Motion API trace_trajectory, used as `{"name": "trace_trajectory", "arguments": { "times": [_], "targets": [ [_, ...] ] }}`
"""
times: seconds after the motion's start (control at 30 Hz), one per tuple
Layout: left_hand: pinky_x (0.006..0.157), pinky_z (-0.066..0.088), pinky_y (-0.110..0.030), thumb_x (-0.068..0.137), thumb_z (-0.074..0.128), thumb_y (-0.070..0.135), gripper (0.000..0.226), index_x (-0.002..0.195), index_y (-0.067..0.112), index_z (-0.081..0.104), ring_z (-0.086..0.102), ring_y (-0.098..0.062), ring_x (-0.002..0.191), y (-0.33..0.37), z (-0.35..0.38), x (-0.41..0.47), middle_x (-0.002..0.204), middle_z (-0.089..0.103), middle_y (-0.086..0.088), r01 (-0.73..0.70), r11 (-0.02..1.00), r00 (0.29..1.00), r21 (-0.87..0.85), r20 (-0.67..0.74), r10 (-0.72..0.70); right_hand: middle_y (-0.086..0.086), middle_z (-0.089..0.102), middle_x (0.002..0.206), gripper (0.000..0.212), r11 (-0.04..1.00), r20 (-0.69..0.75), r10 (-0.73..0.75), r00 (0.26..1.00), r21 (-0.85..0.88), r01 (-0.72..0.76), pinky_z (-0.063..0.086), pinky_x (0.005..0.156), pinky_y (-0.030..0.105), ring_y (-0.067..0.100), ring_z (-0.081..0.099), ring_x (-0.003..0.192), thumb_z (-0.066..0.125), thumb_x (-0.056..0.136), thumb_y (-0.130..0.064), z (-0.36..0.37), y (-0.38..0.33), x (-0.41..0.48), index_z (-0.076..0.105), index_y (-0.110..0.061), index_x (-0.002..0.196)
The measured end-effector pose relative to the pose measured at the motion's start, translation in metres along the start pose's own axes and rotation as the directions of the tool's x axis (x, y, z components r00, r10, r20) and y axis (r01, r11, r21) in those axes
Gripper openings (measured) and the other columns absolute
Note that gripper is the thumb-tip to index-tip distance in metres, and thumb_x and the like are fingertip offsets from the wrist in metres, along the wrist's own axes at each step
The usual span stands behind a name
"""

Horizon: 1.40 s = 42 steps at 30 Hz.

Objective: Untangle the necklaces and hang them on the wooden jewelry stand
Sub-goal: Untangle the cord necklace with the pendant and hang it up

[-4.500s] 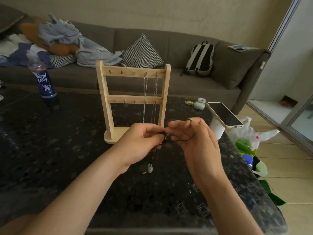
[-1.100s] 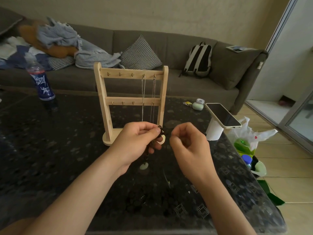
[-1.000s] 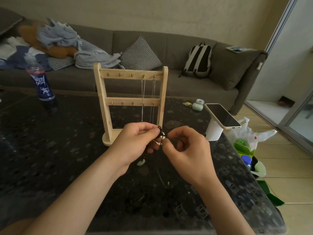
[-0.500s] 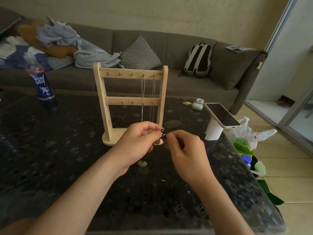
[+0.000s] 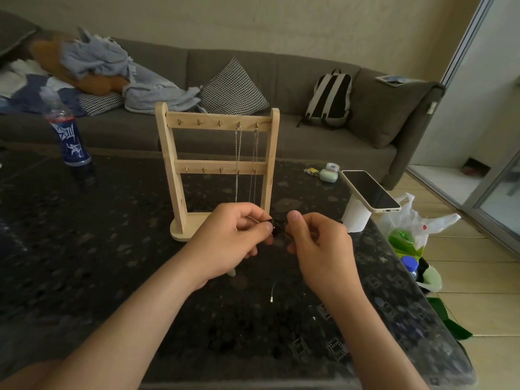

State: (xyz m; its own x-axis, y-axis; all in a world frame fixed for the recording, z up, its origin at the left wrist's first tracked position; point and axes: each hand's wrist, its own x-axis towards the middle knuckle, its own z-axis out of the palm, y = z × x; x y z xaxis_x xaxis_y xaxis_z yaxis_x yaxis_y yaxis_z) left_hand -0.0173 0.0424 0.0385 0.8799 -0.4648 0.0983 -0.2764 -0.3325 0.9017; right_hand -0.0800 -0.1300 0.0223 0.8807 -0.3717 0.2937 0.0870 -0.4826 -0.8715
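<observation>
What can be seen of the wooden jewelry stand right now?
The wooden jewelry stand is pale, unpainted wood: two upright posts, two crossbars, each with a row of five small metal hooks, on a rounded base. It stands upright on the dark speckled table. Two thin chains hang from the two rightmost top hooks; the other hooks are bare. The left hand hides the base's right end.

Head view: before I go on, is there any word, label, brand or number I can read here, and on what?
Nothing here is legible.
Bottle label: white graffiti-style marks on blue, unreadable.
Phone: screen dark, no text showing.
Yellow packet left of the phone: too small to read.
Booklet at upper right: too small to read.
</observation>
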Motion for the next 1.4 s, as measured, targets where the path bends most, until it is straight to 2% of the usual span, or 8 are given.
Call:
{"name": "trace_trajectory", "arguments": {
  "times": [0.1,0.27,0.4,0.53,0.63,0.77,1.03,1.4],
  "targets": [
    [0.07,0.058,-0.025,0.104,0.065,0.027,0.01,0.11,0.031,0.073,0.072,-0.01,0.074,0.0001,0.0002,0.0004,0.091,0.079,0.009,-0.003,1.0,1.0,-0.007,-0.008,0.003,-0.001,0.074,0.076,0.031,1.0,-0.001,-0.017,1.0,0.004,0.017,0.056,0.065,0.034,0.017,0.069,0.072,0.055,0.105,-0.046,0.0003,0.0008,-0.0001,0.07,-0.025,0.089],
    [0.069,0.06,-0.027,0.105,0.065,0.026,0.011,0.108,0.025,0.076,0.073,-0.013,0.071,0.0002,-0.0011,0.0003,0.087,0.078,0.004,0.012,0.999,1.0,-0.04,-0.005,-0.012,-0.006,0.069,0.071,0.023,0.999,-0.025,-0.05,0.998,0.019,0.05,0.046,0.055,0.018,0.004,0.06,0.062,0.061,0.104,-0.042,-0.0005,0.0018,0.0005,0.072,-0.026,0.092],
    [0.071,0.062,-0.031,0.104,0.066,0.025,0.012,0.107,0.023,0.078,0.075,-0.016,0.075,0.001,-0.0031,0.0001,0.089,0.08,0.003,0.026,0.997,1.0,-0.073,-0.011,-0.027,-0.012,0.072,0.087,0.01,0.987,-0.046,-0.145,0.988,0.066,0.148,0.052,0.065,0.019,0.006,0.069,0.08,0.07,0.102,-0.029,-0.0022,-0.001,-0.001,0.07,-0.029,0.112],
    [0.075,0.063,-0.031,0.104,0.067,0.024,0.013,0.108,0.026,0.079,0.076,-0.014,0.08,0.0015,-0.0042,-0.0011,0.09,0.081,0.005,0.028,0.997,1.0,-0.077,0.001,-0.028,-0.018,0.072,0.096,0.013,0.961,-0.003,-0.266,0.964,-0.078,0.265,0.056,0.083,0.022,0.004,0.07,0.098,0.076,0.094,-0.03,-0.0028,0.0,-0.0011,0.077,-0.033,0.107],
    [0.079,0.063,-0.03,0.104,0.066,0.021,0.016,0.114,0.027,0.078,0.077,-0.013,0.086,0.0024,-0.0056,-0.0023,0.094,0.082,0.007,0.034,0.996,0.999,-0.082,0.045,-0.03,-0.02,0.071,0.093,0.009,0.945,-0.03,-0.285,0.958,-0.175,0.276,0.049,0.08,0.009,-0.003,0.067,0.096,0.075,0.096,-0.025,-0.0026,0.0016,-0.0009,0.08,-0.03,0.102],
    [0.082,0.062,-0.031,0.107,0.06,0.013,0.024,0.123,0.023,0.074,0.079,-0.016,0.092,0.005,-0.0072,-0.002,0.101,0.082,0.002,0.083,0.982,0.993,-0.171,0.092,-0.067,-0.018,0.069,0.09,0.008,0.951,-0.021,-0.25,0.968,-0.191,0.242,0.047,0.074,0.009,-0.001,0.065,0.091,0.07,0.101,-0.022,-0.0023,0.0034,0.0001,0.075,-0.027,0.1],
    [0.087,0.064,-0.037,0.111,0.054,0.021,0.023,0.122,0.015,0.073,0.079,-0.021,0.093,0.0038,-0.0063,-0.0015,0.1,0.081,-0.007,0.127,0.959,0.99,-0.254,0.091,-0.108,-0.015,0.073,0.083,0.009,0.992,0.008,-0.13,0.992,0.001,0.13,0.053,0.064,0.02,0.005,0.067,0.075,0.069,0.101,-0.022,-0.0028,0.0024,0.001,0.074,-0.029,0.1],
    [0.087,0.066,-0.039,0.107,0.061,0.021,0.021,0.119,0.017,0.077,0.08,-0.02,0.094,0.0033,-0.0066,-0.0017,0.102,0.081,-0.004,0.126,0.957,0.992,-0.26,0.049,-0.117,-0.014,0.066,0.068,0.013,0.989,0.129,-0.066,0.989,0.139,0.048,0.042,0.054,0.013,-0.001,0.055,0.057,0.066,0.1,-0.015,-0.007,-0.0033,0.0003,0.074,-0.022,0.092]
  ]
}}
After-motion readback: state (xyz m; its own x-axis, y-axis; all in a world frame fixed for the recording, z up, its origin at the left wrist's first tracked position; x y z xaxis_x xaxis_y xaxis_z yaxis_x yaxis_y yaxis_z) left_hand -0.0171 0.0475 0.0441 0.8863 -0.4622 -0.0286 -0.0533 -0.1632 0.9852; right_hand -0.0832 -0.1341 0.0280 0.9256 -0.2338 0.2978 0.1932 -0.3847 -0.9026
